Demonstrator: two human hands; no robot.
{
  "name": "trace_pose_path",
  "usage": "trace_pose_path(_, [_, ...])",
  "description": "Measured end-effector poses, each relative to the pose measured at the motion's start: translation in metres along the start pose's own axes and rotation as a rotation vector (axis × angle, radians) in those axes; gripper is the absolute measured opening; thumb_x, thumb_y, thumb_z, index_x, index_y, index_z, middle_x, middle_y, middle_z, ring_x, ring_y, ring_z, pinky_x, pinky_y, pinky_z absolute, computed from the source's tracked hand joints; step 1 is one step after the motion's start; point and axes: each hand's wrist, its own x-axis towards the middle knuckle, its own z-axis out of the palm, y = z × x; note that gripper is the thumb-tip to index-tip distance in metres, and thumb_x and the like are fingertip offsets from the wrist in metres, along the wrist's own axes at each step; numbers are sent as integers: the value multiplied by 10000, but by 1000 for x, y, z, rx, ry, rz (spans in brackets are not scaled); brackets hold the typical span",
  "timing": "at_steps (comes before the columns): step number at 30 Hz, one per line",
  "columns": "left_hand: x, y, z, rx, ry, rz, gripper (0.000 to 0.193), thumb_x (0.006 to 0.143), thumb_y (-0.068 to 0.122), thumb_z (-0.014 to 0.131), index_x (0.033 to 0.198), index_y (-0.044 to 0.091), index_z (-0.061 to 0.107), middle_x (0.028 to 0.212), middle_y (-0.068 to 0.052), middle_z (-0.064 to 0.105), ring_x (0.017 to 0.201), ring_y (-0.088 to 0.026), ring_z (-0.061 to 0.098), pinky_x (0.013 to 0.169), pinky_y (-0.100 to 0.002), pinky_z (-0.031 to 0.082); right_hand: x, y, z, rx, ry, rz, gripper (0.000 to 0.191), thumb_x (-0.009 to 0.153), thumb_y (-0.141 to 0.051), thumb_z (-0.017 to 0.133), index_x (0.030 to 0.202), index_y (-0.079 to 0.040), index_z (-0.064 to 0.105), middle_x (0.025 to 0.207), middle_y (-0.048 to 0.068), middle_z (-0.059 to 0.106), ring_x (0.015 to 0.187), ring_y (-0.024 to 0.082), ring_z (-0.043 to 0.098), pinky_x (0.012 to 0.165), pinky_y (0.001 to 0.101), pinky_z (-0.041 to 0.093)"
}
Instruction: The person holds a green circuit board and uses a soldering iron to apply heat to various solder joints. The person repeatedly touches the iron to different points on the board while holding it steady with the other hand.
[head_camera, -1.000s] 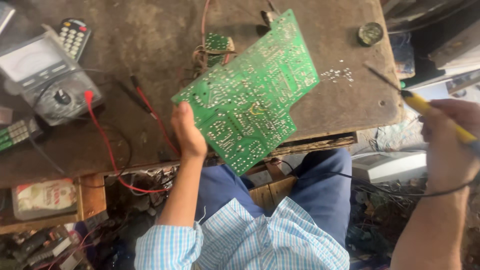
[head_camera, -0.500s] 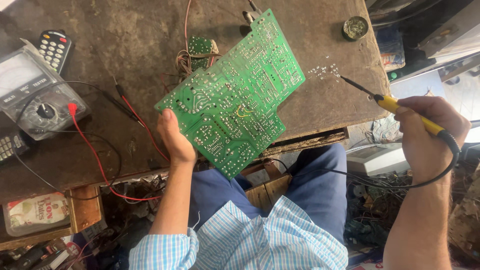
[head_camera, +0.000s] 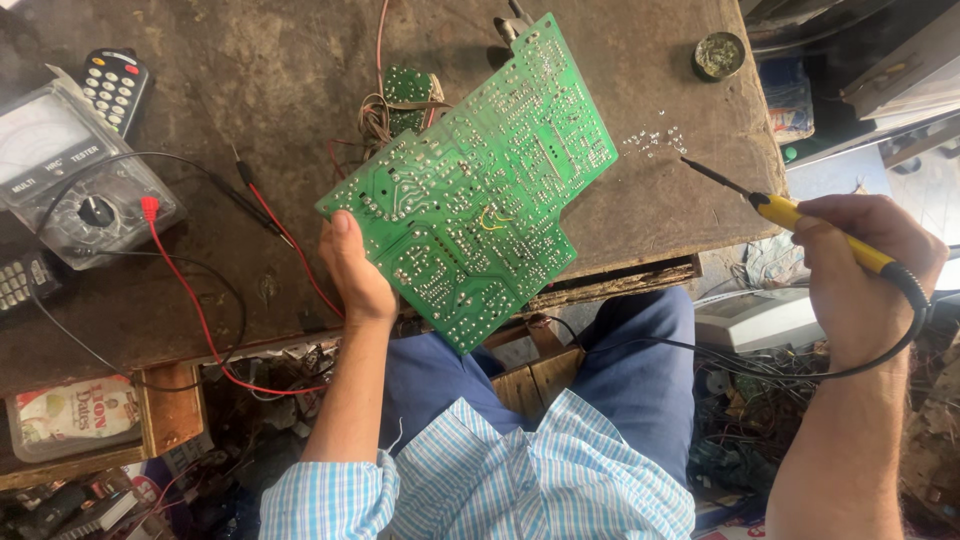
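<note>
My left hand (head_camera: 352, 268) pinches the board (head_camera: 470, 190) by its edge, tilted above the bench (head_camera: 250, 100), while my right hand (head_camera: 862, 270) grips the iron (head_camera: 790, 212) off to the side, so the board could easily slip or twist under the tip.

Green circuit board (head_camera: 475, 195) in left hand (head_camera: 355, 270), yellow-handled soldering iron (head_camera: 800, 220) in right hand (head_camera: 865, 275), above worn workbench (head_camera: 200, 100).
</note>
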Motion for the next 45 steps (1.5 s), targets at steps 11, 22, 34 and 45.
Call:
trace_pose_path(11, [0, -1, 2, -10, -13, 12, 587, 1056, 488, 522, 1315, -37, 562, 1285, -136, 628, 1183, -220, 620, 1055, -375, 492, 0, 11, 1, 4, 1, 2, 123, 933, 13, 672, 1043, 25, 728, 911, 105, 706, 782, 111, 657, 713, 227, 520])
trace_pose_path(22, [3, -19, -7, 209, 57, 113, 443, 1081, 382, 471, 1192, -21, 619, 1100, -65, 631, 1016, -147, 552, 918, -327, 458, -17, 176, 34, 1011, -49, 297, 125, 1148, -68, 608, 1237, 20, 606, 1075, 75, 627, 916, 117, 593, 739, 191, 444])
trace_pose_path(34, [-1, -7, 31, 214, 53, 90, 533, 1083, 492, 418, 1143, 8, 634, 968, -20, 607, 886, -107, 505, 805, -281, 426, -95, 43, 123, 1375, -207, 116, 163, 999, -90, 654, 1039, 67, 631, 928, 225, 686, 727, 275, 673, 588, 335, 547])
trace_pose_path(45, [12, -8, 64, 201, 21, 114, 574, 1081, 510, 400, 1209, -4, 620, 1007, -49, 650, 931, -123, 557, 840, -286, 446, -75, 41, 144, 1444, -246, 219, 139, 998, -49, 604, 1080, 61, 627, 986, 220, 687, 760, 273, 645, 646, 362, 523])
